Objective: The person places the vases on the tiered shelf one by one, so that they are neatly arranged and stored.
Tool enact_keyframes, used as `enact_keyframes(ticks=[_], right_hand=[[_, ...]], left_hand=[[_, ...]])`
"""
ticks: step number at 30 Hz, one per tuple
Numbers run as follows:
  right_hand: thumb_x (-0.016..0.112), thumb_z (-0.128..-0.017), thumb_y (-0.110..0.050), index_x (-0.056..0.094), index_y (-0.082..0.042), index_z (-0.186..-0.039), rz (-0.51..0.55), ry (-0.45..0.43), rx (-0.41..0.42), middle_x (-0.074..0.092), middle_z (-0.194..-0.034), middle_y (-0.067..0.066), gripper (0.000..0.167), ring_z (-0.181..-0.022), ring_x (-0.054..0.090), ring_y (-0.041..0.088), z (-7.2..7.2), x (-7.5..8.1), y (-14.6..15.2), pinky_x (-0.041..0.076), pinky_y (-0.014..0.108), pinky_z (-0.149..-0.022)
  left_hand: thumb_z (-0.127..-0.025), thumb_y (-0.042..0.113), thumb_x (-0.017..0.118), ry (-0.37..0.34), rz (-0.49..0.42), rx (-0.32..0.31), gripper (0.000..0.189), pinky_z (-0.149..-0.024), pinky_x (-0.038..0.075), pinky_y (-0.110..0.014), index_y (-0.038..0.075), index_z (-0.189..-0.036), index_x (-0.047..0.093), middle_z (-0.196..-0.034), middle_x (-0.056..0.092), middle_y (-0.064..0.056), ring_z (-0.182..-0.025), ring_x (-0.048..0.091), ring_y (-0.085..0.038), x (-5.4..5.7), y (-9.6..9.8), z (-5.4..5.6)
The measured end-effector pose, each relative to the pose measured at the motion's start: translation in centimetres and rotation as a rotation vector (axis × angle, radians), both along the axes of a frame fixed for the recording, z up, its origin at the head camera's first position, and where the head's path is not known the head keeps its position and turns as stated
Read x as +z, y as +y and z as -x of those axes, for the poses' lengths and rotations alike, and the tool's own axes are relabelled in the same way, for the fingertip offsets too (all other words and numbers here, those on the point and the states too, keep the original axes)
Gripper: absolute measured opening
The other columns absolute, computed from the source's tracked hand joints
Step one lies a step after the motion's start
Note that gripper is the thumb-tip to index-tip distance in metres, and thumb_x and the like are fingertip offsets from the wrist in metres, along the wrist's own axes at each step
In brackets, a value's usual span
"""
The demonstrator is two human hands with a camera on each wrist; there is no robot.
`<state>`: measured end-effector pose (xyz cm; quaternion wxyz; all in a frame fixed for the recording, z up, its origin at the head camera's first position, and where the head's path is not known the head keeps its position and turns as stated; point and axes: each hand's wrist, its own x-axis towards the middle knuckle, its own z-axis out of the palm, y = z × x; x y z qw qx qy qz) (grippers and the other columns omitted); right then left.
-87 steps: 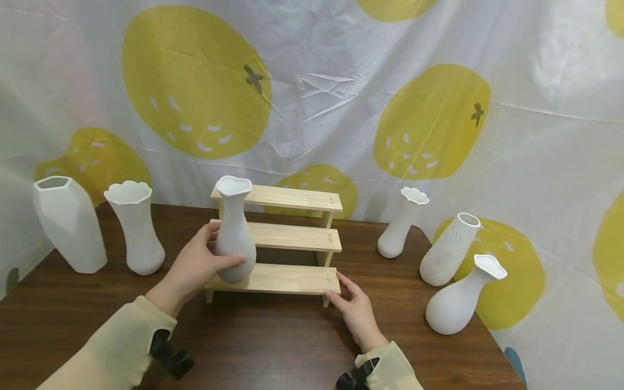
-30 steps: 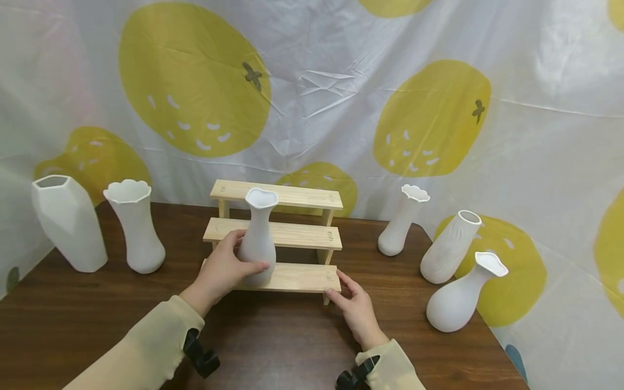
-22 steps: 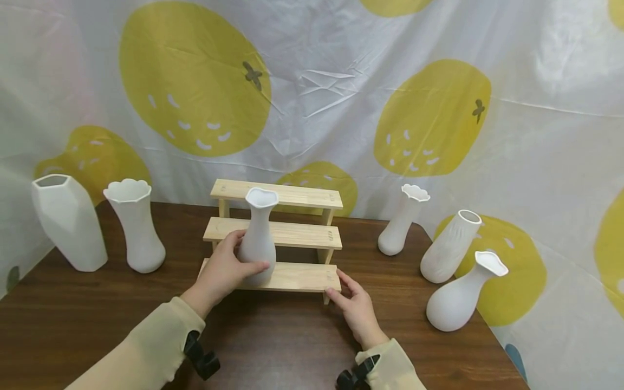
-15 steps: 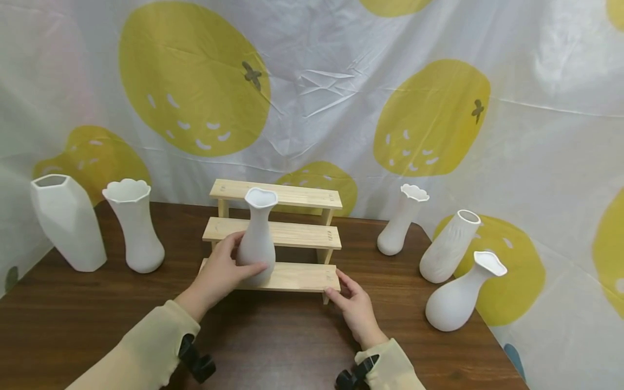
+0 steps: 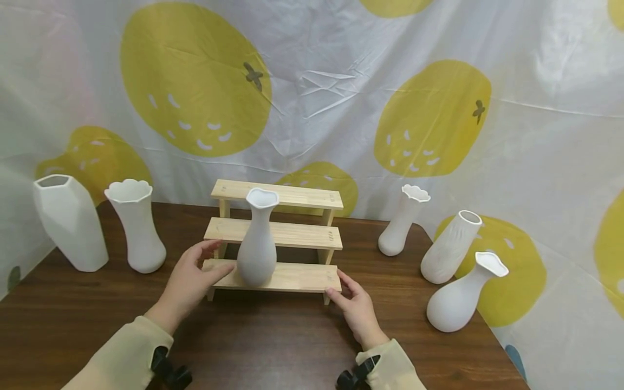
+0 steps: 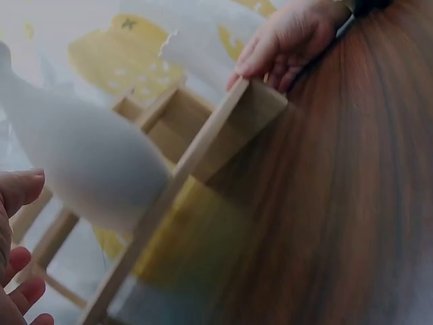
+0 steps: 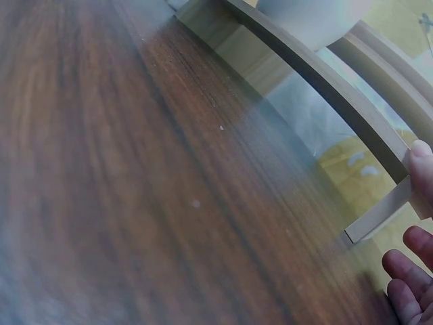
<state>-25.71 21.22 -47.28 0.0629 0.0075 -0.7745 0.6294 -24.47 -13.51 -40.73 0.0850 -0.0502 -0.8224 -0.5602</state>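
A white vase point(image 5: 257, 246) with a round belly and wavy rim stands upright on the lowest step of a three-tier wooden display stand point(image 5: 307, 277), left of its middle. Just left of the vase is my left hand point(image 5: 187, 279), thumb and fingers spread apart with a gap to the belly. The left wrist view shows that gap too, between the fingertips point(image 6: 27, 186) and the vase point(image 6: 88, 149). My right hand point(image 5: 358, 309) grips the right end of the lowest step, its thumb point(image 7: 421, 166) on the front corner.
On the left of the brown wooden table point(image 5: 273, 346) stand a faceted vase point(image 5: 73, 227) and a scallop-rimmed vase point(image 5: 138, 233). A slim frilled vase point(image 5: 402, 222), a ridged vase point(image 5: 448, 249) and a flared-neck vase point(image 5: 463, 295) stand on the right. A fruit-print curtain point(image 5: 322, 97) hangs behind.
The left hand carried the vase rightward along the lowest step, then let go and drew back to the left. The vase stays standing there. The right hand kept its place on the stand.
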Motion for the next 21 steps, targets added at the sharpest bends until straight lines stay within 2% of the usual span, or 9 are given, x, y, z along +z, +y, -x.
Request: enact_keyframes(ticks=[4,9,16,21], right_hand=[[0.076,-0.084,-0.021,0.051,-0.007,-0.139,0.008,-0.012,-0.004,0.056,-0.130,0.019,0.063,-0.108,0.059,0.027,-0.1,0.0,-0.1,0.050,0.029,-0.081],[0.076,-0.084,-0.021,0.050,-0.006,-0.139,0.005,-0.009,-0.005,0.056,-0.131,0.019,0.063,-0.109,0.059,0.028,-0.1,0.0,-0.1,0.050,0.031,-0.082],[0.076,-0.084,-0.022,0.050,-0.006,-0.139,-0.004,0.001,-0.006,0.056,-0.131,0.019,0.063,-0.111,0.059,0.028,-0.1,0.1,0.0,0.050,0.032,-0.085],[0.074,-0.087,-0.021,0.049,-0.003,-0.140,-0.014,0.005,0.000,0.054,-0.133,0.021,0.062,-0.111,0.058,0.029,-0.1,0.1,0.0,0.050,0.030,-0.084]], left_hand=[[-0.087,0.032,0.073,-0.004,-0.008,0.033,0.070,-0.108,0.028,-0.053,-0.001,-0.139,0.042,-0.143,0.042,-0.020,-0.133,0.035,-0.039,-0.8,-1.2,-0.5],[-0.087,0.034,0.072,-0.050,-0.056,0.063,0.075,-0.106,0.030,-0.054,-0.002,-0.143,0.037,-0.144,0.039,-0.022,-0.132,0.035,-0.038,-2.2,-2.0,-0.9],[-0.088,0.035,0.071,-0.105,-0.159,0.087,0.074,-0.103,0.033,-0.046,0.001,-0.144,0.036,-0.145,0.039,-0.018,-0.129,0.037,-0.033,-4.3,-2.5,-0.7],[-0.089,0.037,0.070,-0.173,-0.190,0.073,0.078,-0.103,0.033,-0.049,0.002,-0.147,0.031,-0.149,0.034,-0.019,-0.131,0.036,-0.033,-5.2,-2.7,-0.7]])
